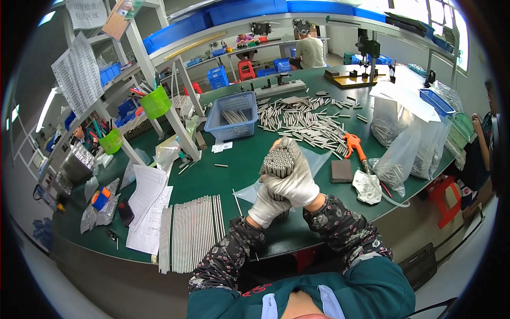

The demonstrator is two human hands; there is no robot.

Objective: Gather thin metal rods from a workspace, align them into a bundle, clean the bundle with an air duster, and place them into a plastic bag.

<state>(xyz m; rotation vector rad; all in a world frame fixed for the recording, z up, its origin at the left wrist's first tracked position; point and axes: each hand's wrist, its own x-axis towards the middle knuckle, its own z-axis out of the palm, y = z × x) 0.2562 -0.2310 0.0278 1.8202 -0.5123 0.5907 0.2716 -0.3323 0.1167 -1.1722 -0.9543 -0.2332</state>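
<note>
A thick bundle of metal tubes (279, 161) stands upright above the green table, its round ends facing up. Both my hands wear white gloves and are wrapped round the bundle. My right hand (298, 181) grips it higher up, just under the top ends. My left hand (267, 206) closes on it lower down, partly behind the right wrist. A clear plastic sheet (317, 164) lies under and beyond my hands. Farther back spreads a loose pile of short metal rods (313, 125). To my left, long thin rods (194, 228) lie side by side near the table's front edge.
A blue basket (217, 126) holding rods stands beyond my hands, left. An orange air gun (354, 144), brown block (341, 171) and white cloth (366, 187) lie to the right, near filled plastic bags (396, 167). Written sheets (146, 204) lie left; shelf posts (183, 133) rise there.
</note>
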